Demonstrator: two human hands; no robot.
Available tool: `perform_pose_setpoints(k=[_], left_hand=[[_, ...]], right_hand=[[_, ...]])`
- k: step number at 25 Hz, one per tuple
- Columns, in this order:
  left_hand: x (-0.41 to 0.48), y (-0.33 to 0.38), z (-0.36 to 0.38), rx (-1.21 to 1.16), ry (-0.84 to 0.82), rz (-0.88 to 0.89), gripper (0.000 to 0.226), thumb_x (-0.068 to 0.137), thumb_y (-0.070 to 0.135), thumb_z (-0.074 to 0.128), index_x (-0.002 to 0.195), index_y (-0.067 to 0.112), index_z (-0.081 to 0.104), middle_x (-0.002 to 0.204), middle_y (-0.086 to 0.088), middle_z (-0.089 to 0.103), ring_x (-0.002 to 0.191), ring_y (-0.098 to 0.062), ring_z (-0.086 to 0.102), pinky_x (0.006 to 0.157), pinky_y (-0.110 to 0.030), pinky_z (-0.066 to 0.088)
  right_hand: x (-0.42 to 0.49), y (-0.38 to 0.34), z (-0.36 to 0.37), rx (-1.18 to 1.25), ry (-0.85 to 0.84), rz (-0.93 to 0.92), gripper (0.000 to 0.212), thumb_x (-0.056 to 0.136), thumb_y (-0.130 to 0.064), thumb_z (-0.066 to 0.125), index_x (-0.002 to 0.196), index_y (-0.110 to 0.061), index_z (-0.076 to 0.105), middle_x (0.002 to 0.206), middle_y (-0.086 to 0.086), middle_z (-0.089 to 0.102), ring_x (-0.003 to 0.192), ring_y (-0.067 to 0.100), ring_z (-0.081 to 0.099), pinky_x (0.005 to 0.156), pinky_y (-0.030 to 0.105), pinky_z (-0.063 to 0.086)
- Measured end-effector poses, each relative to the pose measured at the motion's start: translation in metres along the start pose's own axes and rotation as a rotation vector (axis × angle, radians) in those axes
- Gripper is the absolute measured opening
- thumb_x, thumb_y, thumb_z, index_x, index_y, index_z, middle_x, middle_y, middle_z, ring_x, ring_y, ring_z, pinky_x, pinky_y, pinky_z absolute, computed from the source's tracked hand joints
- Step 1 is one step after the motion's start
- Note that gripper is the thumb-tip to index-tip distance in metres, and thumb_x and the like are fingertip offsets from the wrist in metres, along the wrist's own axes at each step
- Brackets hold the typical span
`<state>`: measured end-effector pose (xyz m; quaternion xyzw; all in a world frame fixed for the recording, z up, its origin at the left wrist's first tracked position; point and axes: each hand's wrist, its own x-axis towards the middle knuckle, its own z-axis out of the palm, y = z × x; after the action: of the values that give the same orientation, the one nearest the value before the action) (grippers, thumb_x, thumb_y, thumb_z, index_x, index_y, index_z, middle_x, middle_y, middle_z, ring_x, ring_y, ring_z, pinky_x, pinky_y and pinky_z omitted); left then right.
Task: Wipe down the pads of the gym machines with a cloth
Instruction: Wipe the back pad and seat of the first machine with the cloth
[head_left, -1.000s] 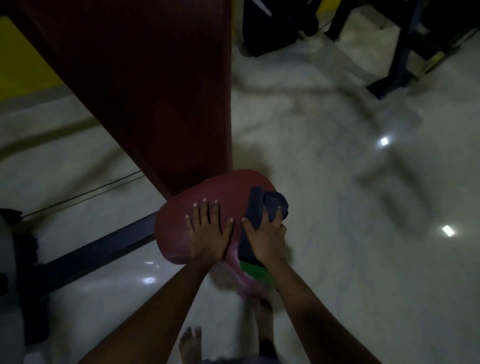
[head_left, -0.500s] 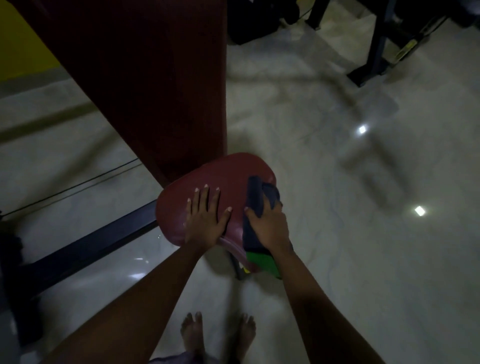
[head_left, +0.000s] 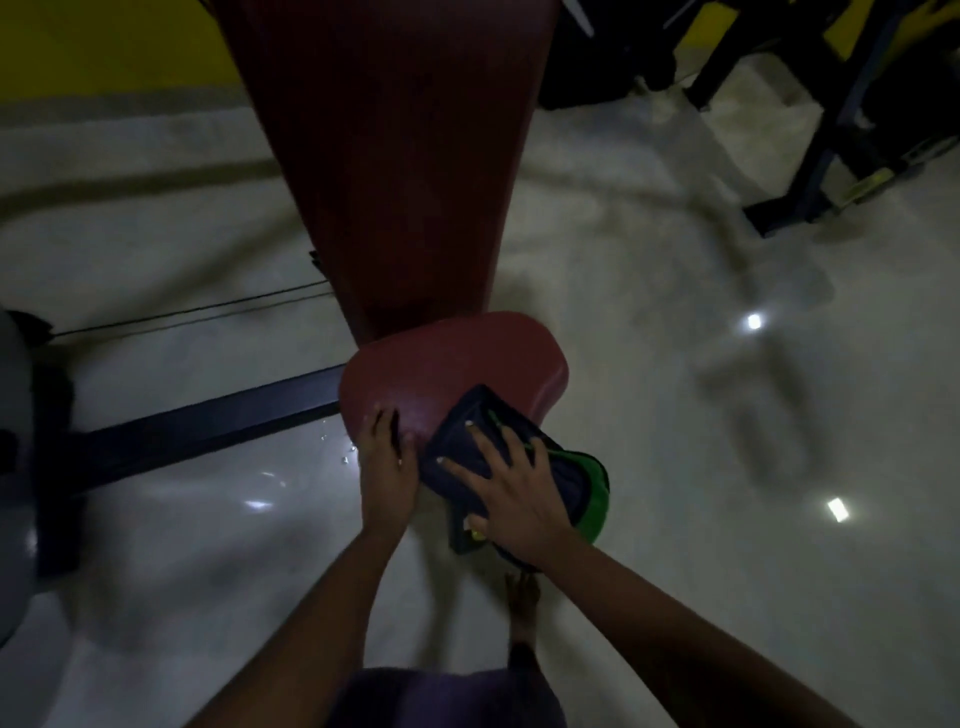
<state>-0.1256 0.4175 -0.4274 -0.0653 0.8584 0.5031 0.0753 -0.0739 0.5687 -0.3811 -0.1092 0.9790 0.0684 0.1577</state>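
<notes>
A dark red seat pad of a gym bench lies below me, with the long red back pad rising beyond it. My right hand presses flat with spread fingers on a folded dark blue and green cloth at the pad's near right corner. My left hand grips the pad's near left edge, fingers curled over it. The pad's near edge is hidden by both hands and the cloth.
A dark steel frame bar runs left from under the seat across the pale glossy floor. More machine frames stand at the back right. A grey rounded object sits at the left edge. My bare foot is below the pad.
My right hand has slid the cloth toward the near right corner, and more green shows. My left hand moved from flat on the pad to gripping its near left edge.
</notes>
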Motion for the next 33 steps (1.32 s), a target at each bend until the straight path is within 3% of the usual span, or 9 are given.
perform_pose_setpoints(k=[3, 5, 11, 13, 16, 21, 25, 29, 33], left_hand=[[-0.041, 0.009, 0.005, -0.204, 0.248, -0.29, 0.041, 0.099, 0.017, 0.041, 0.139, 0.006, 0.038, 0.138, -0.009, 0.041, 0.126, -0.015, 0.037, 0.102, -0.019, 0.024], [-0.051, 0.024, 0.02, -0.366, 0.356, -0.563, 0.048, 0.099, 0.028, 0.039, 0.143, 0.009, 0.033, 0.147, -0.01, 0.034, 0.134, -0.021, 0.035, 0.108, -0.025, 0.026], [-0.038, 0.077, 0.056, -0.64, 0.621, -0.854, 0.065, 0.096, 0.052, 0.026, 0.148, 0.014, 0.021, 0.15, -0.016, 0.032, 0.134, -0.033, 0.036, 0.106, -0.039, 0.031], [-0.035, 0.084, 0.065, -0.712, 0.673, -0.908, 0.061, 0.097, 0.051, 0.021, 0.147, 0.015, 0.026, 0.149, -0.014, 0.036, 0.134, -0.03, 0.038, 0.104, -0.036, 0.031], [-0.03, 0.091, 0.082, -0.626, 0.667, -0.902, 0.065, 0.094, 0.057, 0.015, 0.136, 0.017, 0.045, 0.134, -0.013, 0.054, 0.119, -0.031, 0.051, 0.096, -0.035, 0.037], [-0.02, 0.094, 0.088, -0.523, 0.664, -1.0, 0.058, 0.096, 0.055, 0.012, 0.138, 0.026, 0.04, 0.133, -0.007, 0.054, 0.122, -0.031, 0.049, 0.1, -0.04, 0.033], [-0.016, 0.097, 0.088, -0.42, 0.613, -1.045, 0.06, 0.097, 0.051, 0.012, 0.13, 0.018, 0.05, 0.129, -0.01, 0.056, 0.12, -0.03, 0.05, 0.101, -0.039, 0.032], [-0.015, 0.09, 0.089, -0.415, 0.589, -1.022, 0.057, 0.099, 0.045, 0.018, 0.135, 0.011, 0.044, 0.133, -0.017, 0.052, 0.121, -0.032, 0.05, 0.098, -0.037, 0.039], [-0.013, 0.092, 0.091, -0.407, 0.646, -1.104, 0.06, 0.095, 0.057, 0.017, 0.124, 0.019, 0.054, 0.125, -0.013, 0.058, 0.117, -0.034, 0.053, 0.091, -0.035, 0.037]], right_hand=[[0.035, 0.005, -0.012, -0.03, -0.057, -0.364, 0.055, 0.077, -0.056, 0.059, 0.128, -0.036, 0.053, 0.154, 0.0, 0.027, 0.137, 0.031, 0.029, 0.106, 0.059, 0.023], [0.062, 0.012, -0.018, 0.009, -0.118, -0.556, 0.045, 0.086, -0.045, 0.052, 0.128, -0.029, 0.052, 0.157, -0.002, 0.014, 0.141, 0.028, 0.013, 0.109, 0.054, 0.011], [0.143, 0.023, -0.027, -0.033, -0.153, -0.923, 0.048, 0.086, -0.052, 0.044, 0.132, -0.038, 0.046, 0.155, -0.009, 0.015, 0.141, 0.025, 0.013, 0.106, 0.048, 0.016], [0.14, 0.035, -0.025, 0.019, -0.115, -0.992, 0.056, 0.08, -0.054, 0.034, 0.13, -0.035, 0.05, 0.154, -0.007, 0.021, 0.14, 0.026, 0.018, 0.107, 0.049, 0.016], [0.139, 0.062, -0.016, 0.16, -0.096, -1.112, 0.059, 0.077, -0.051, 0.033, 0.126, -0.027, 0.056, 0.15, -0.003, 0.033, 0.137, 0.028, 0.027, 0.106, 0.05, 0.019], [0.197, 0.013, -0.02, 0.033, -0.047, -1.415, 0.049, 0.077, -0.052, 0.039, 0.111, -0.026, 0.064, 0.137, 0.002, 0.05, 0.124, 0.028, 0.044, 0.096, 0.047, 0.031], [0.225, -0.029, -0.026, -0.071, -0.015, -1.4, 0.052, 0.074, -0.055, 0.033, 0.112, -0.034, 0.063, 0.128, 0.0, 0.054, 0.118, 0.028, 0.046, 0.094, 0.048, 0.034], [0.22, -0.036, -0.018, -0.103, -0.024, -1.641, 0.055, 0.072, -0.055, 0.03, 0.103, -0.03, 0.067, 0.117, -0.003, 0.06, 0.112, 0.025, 0.048, 0.092, 0.042, 0.029], [0.246, -0.051, -0.025, -0.081, -0.046, -1.378, 0.067, 0.07, -0.06, 0.022, 0.12, -0.034, 0.058, 0.124, -0.002, 0.055, 0.114, 0.023, 0.047, 0.09, 0.039, 0.032]])
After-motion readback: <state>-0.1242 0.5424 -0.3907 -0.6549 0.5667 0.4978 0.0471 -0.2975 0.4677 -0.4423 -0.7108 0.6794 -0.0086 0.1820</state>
